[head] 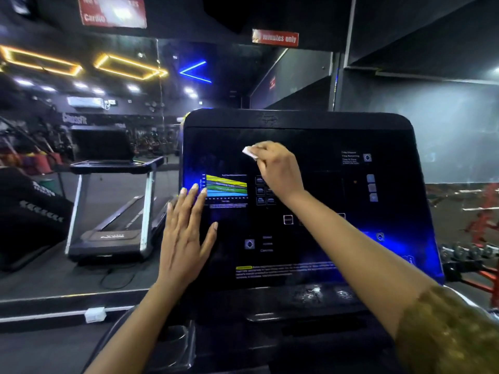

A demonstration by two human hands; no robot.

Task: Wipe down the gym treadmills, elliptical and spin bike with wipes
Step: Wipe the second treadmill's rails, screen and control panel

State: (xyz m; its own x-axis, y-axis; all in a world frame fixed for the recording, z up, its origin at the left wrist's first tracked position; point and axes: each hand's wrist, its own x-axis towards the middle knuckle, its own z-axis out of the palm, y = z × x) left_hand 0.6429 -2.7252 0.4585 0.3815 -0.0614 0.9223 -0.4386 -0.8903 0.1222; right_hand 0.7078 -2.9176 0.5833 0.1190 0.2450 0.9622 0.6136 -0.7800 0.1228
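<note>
Pinching a folded white wipe (249, 153) against the upper middle of the treadmill console (324, 136), my right hand (275, 168) hides most of it; only one corner shows. I cannot read the panel's small print, and my sleeve (445, 333) is cut off at the frame edge. My left hand (186, 238) lies flat, fingers spread, across the console's left edge. Bare panel lies open right of the wipe, up to the rounded corner.
</note>
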